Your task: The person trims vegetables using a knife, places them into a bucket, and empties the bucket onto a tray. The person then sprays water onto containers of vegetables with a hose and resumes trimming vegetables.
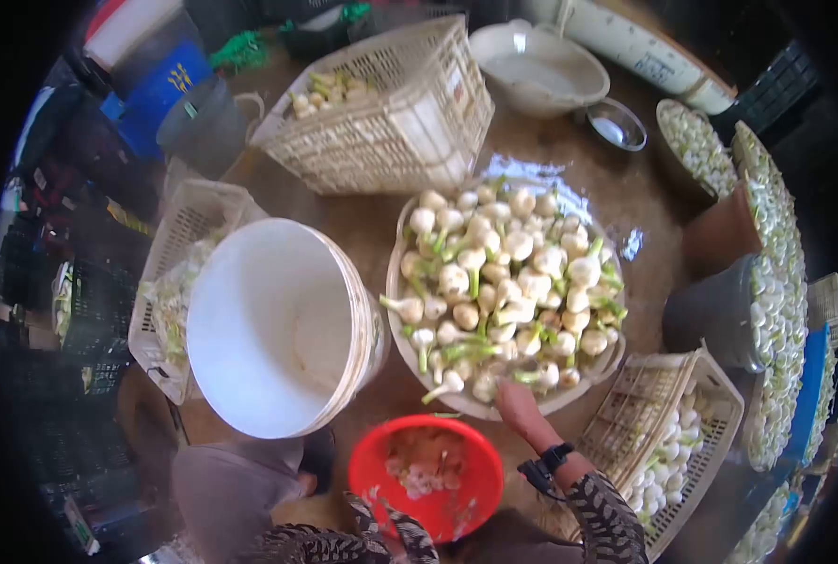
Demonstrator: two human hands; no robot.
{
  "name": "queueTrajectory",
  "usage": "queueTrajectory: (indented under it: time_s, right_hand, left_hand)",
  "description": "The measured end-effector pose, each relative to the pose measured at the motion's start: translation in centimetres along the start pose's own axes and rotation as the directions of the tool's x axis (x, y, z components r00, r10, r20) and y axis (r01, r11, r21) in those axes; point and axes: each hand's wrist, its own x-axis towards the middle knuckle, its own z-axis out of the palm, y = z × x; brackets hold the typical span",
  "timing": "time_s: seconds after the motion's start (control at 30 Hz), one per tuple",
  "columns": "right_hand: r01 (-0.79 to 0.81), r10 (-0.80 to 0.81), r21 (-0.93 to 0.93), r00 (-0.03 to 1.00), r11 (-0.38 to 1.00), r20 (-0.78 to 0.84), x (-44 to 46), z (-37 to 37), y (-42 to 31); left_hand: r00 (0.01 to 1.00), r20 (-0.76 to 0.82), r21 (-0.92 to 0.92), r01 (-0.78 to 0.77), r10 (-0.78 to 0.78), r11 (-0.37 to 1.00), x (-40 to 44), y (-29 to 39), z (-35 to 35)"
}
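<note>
A wide round basin (402, 371) is heaped with garlic bulbs (508, 273), pale and round with short green stems. My right hand (518, 404) reaches over its near rim, fingers drawn together against a garlic bulb (485, 385) at the edge of the heap; the fingertips are partly hidden. A dark watch (557, 457) is on that wrist. Low in the view, my left hand (389, 540) is mostly covered by a patterned sleeve, beside a red basin (363, 458) holding pale scraps (428, 475). Its fingers do not show clearly.
A large white bucket (268, 329) stands left of the garlic basin. Beyond are a slatted crate (391, 141) and a pale tub (541, 70). Right, another crate (720, 404) holds white bulbs (668, 470), near a grey bucket (715, 315) and heaped containers. A crate (146, 320) holds leafy scraps.
</note>
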Motion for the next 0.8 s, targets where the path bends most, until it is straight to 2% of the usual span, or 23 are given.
queueTrajectory:
  time_s: [0.1,0.13,0.23,0.3,0.37,0.4,0.43,0.47,0.5,0.53,0.57,0.6,0.63,0.67,0.7,0.73,0.77,0.8]
  right_hand:
    - [0.105,-0.109,-0.063,0.992,0.992,-0.065,-0.4,-2.1,0.3]
    - [0.080,-0.085,-0.173,0.996,0.982,-0.023,0.1,-2.7,0.1]
    - [0.213,-0.231,-0.257,0.972,0.943,-0.041,1.0,-2.7,0.4]
    - [0.230,-0.239,-0.368,0.971,0.901,0.022,-0.2,-3.1,-0.3]
    - [0.214,-0.250,-0.350,0.966,0.912,-0.059,-0.8,-3.4,-0.7]
    - [0.190,-0.235,-0.321,0.966,0.928,-0.106,-1.3,-3.9,-1.0]
    - [0.200,-0.228,-0.263,0.970,0.944,-0.080,-1.6,-5.0,-1.0]
    - [0.202,-0.234,-0.278,0.968,0.939,-0.088,-2.0,-6.2,-0.8]
    - [0.146,-0.150,-0.050,0.985,0.988,-0.080,-2.2,-7.3,-0.5]
    - [0.067,-0.062,0.182,0.997,0.981,-0.036,-3.4,-7.7,-0.5]
    - [0.070,-0.069,0.291,0.998,0.954,-0.012,-6.2,-10.3,-3.6]
    - [0.085,-0.084,0.263,0.996,0.961,-0.016,-8.5,-11.3,-6.1]
    - [0.154,-0.141,0.278,0.988,0.948,-0.067,-10.2,-12.2,-8.5]
    - [0.215,-0.184,0.272,0.974,0.938,-0.133,-12.6,-13.7,-11.0]
    - [0.250,-0.223,0.231,0.965,0.940,-0.139,-13.9,-13.7,-12.2]
    - [0.255,-0.216,0.219,0.958,0.942,-0.187,-14.8,-13.0,-13.1]
    - [0.287,-0.290,-0.054,0.920,0.957,-0.264,-15.6,-12.8,-14.1]
    - [0.283,-0.379,-0.319,0.876,0.905,-0.299,-16.9,-12.3,-15.5]
  left_hand:
    - [0.998,-0.070,0.036,-0.006,0.009,0.999,2.4,-2.6,-1.8]
    - [0.995,-0.101,0.039,-0.021,0.025,0.999,2.9,-3.3,-3.1]
    - [0.991,-0.126,0.086,-0.042,0.052,0.995,5.2,-5.3,-3.6]
    - [0.986,-0.128,0.128,-0.086,0.103,0.988,6.5,-6.4,-4.5]
    - [0.978,-0.113,0.177,-0.156,0.177,0.972,7.5,-7.2,-6.1]
    - [0.964,-0.058,0.196,-0.244,0.260,0.950,7.6,-7.4,-7.3]
    - [0.906,0.090,0.160,-0.423,0.413,0.892,7.8,-7.0,-8.3]
    - [0.677,0.324,-0.152,-0.652,0.661,0.743,7.9,-5.9,-10.0]
    - [0.436,0.428,-0.537,-0.583,0.792,0.610,6.3,-3.9,-13.1]
    - [0.649,0.236,-0.596,-0.491,0.723,0.635,1.4,-1.6,-18.0]
    - [0.819,0.000,-0.687,-0.417,0.574,0.595,-3.9,0.8,-23.1]
    - [0.897,-0.214,-0.760,-0.401,0.386,0.512,-9.4,3.5,-28.2]
    - [0.873,-0.437,-0.851,-0.479,0.215,0.216,-11.2,5.6,-29.8]
    - [0.812,-0.583,-0.809,-0.580,0.010,-0.094,-12.9,8.0,-30.7]
    - [0.808,-0.588,-0.806,-0.583,0.032,-0.096,-12.4,9.3,-30.7]
    - [0.740,-0.660,-0.751,-0.656,0.130,-0.078,-11.6,9.7,-30.6]
    - [0.657,-0.722,-0.684,-0.726,0.216,-0.077,-10.8,9.8,-30.4]
    - [0.656,-0.724,-0.685,-0.721,0.212,-0.104,-10.5,10.2,-29.6]
